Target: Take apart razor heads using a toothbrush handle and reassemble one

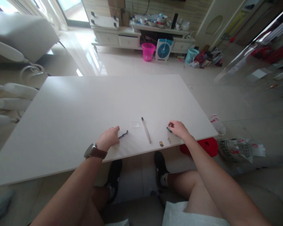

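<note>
Legs (186,182): sat under white counter (85,103).
Left fingers (115,129): curled, touched black clip (124,134).
Right fingers (171,124): pinched green piece (169,129).
Floor (122,66): glossy, pink bin (148,51).

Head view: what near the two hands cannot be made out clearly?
Small dark green object: head view, mostly covered by fingers of the right hand; identity and grip unclear.
Thin dark bent metal piece: head view, one end hidden under the left hand.
Tiny yellow figure: head view, too small to identify.
</note>
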The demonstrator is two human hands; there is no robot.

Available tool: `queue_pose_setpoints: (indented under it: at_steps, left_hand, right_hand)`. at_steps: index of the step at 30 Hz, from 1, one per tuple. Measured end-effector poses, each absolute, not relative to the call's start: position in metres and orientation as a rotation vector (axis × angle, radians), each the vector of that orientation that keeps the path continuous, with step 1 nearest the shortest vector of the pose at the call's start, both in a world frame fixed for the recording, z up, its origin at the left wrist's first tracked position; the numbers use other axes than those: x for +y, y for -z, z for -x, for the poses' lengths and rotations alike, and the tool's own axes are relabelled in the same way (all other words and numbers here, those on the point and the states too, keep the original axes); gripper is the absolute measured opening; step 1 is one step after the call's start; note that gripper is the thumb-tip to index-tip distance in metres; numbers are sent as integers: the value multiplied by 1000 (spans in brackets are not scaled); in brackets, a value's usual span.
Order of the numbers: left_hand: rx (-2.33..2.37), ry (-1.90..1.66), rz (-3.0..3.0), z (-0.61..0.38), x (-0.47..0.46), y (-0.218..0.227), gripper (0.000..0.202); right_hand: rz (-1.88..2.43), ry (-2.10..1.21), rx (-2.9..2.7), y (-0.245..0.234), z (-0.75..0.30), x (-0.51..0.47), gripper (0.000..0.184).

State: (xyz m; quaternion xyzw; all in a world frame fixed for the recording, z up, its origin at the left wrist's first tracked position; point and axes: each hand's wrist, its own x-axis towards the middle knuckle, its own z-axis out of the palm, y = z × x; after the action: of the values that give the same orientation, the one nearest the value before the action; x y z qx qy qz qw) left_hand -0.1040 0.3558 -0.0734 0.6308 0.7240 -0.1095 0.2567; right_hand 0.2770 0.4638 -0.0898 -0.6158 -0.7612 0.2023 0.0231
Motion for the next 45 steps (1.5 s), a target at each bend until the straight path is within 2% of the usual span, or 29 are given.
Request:
queue_pose_setpoints:
  at_steps: [6,13,19,24,30,36,45]
  left_hand:
    - [1890,412,-1754,103,356,89,36]
    - [1876,316,-1759,96,353,91,20]
    - [1847,351,-1734,81,357,82,15]
    - [1778,380,-1717,68,364,72,18]
    - [1763,125,-1701,47,372,65,17]
    - [1768,-112,-1749,14,375,66,12]
    - [1713,-380,-1736,-50,382,86,28]
  right_hand:
    - [1989,-615,-2340,88,-289,465,9]
    - [2049,-568,-2355,93,-291,461,41]
    - [2023,-599,-2412,96,-278,459,23]
    - [2075,-671,-2393,98,-279,459,18]
    - [2097,-701,-2439,101,-281,459,7]
    - [2107,-706,-2427,98,-282,459,10]
    - [2008,-712,-2436,90,-274,461,12]
